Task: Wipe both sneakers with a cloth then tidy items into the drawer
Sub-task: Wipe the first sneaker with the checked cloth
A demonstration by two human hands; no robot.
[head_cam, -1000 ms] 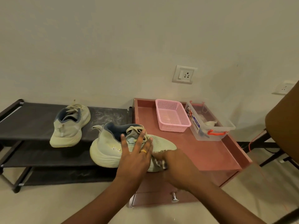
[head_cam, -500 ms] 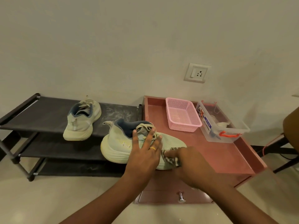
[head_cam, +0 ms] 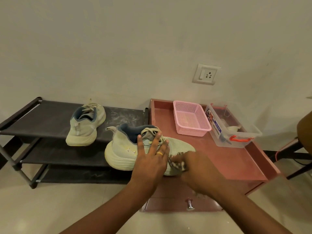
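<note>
Head view is showing a black shoe rack (head_cam: 42, 119) standing against the wall, with a pink surface (head_cam: 236, 157) sitting just beside it on the right. A drawer (head_cam: 168, 205) with a metal knob (head_cam: 190, 204) is sitting under that surface.

One pale sneaker (head_cam: 84, 130) is resting on the rack's top shelf, toe toward the wall. The other sneaker (head_cam: 121, 152) is sitting at the front left of the surface, its heel jutting past the left edge toward the rack.

At the back of the surface, a clear plastic box (head_cam: 224, 142) with red handles is holding something whitish that is too blurred to name. A pink mesh basket (head_cam: 192, 130) is standing just left of it, its mesh floor showing.

The left hand (head_cam: 152, 159) is pressing down on the near sneaker's laces, fingers (head_cam: 157, 137) straight and spread. The right hand (head_cam: 199, 169) is curling its fingers around a checked cloth (head_cam: 177, 163), holding it against the sneaker's toe side.
</note>
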